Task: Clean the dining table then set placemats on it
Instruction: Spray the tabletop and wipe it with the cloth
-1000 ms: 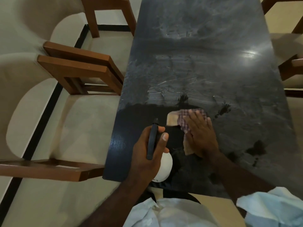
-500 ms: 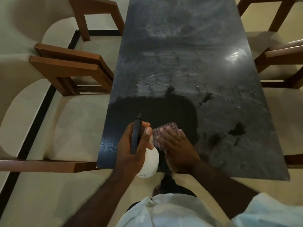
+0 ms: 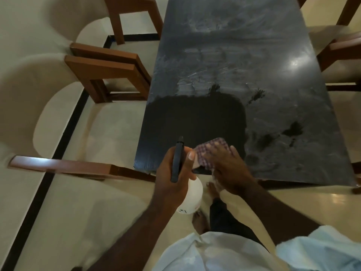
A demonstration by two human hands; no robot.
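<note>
Beyond the cloth [image 3: 213, 151] the dark tabletop [image 3: 254, 65] lies flat, open to a sweep. Wooden chair arms [image 3: 109, 69] crowd its left edge, another chair [image 3: 340, 49] its right; the spray bottle [image 3: 190, 194] hangs just beside the right hand [image 3: 230, 171].

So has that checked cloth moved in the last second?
Yes. The cloth has slid toward the person, from the wiped patch's far boundary to the table's near edge.

The left grip [image 3: 173, 173] wraps the black handle of a white spray bottle [image 3: 192, 196] just off the near edge of the dark bench [image 3: 254, 65]. Beside it, the right grip [image 3: 228, 169] is blurred and its flat fingers press a checked cloth [image 3: 213, 151] onto that edge. Wooden chairs [image 3: 109, 69] flank both sides.
</note>
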